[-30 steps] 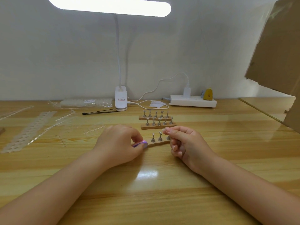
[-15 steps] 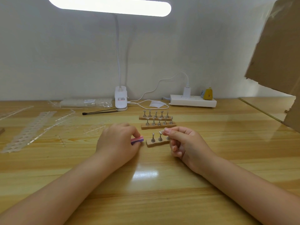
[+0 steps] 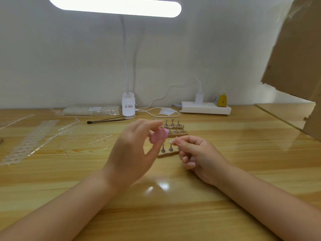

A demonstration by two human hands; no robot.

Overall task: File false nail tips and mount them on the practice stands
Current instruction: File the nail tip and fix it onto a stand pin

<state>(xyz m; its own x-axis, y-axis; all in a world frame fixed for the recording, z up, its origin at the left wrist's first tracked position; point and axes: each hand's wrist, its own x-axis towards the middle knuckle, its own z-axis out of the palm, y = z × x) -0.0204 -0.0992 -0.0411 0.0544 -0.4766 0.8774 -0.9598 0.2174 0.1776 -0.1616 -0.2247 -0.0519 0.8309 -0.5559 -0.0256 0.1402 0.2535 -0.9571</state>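
Note:
My left hand is lifted off the table and blurred with motion; its thumb and fingers hold a small pink nail file. My right hand pinches a clear false nail tip between thumb and forefinger, just above the nearest wooden practice stand with its small metal pegs. Two more wooden stands with metal pegs sit behind, partly hidden by my left fingers.
A clip lamp stands at the back centre with a white power strip to its right. Clear nail-tip strips and a plastic bag lie at left. A black brush lies near the lamp. A cardboard box rises at right.
My left hand has risen from the table and swung the pink file up toward the nail tip. My right hand has stayed in place, pinching the tip.

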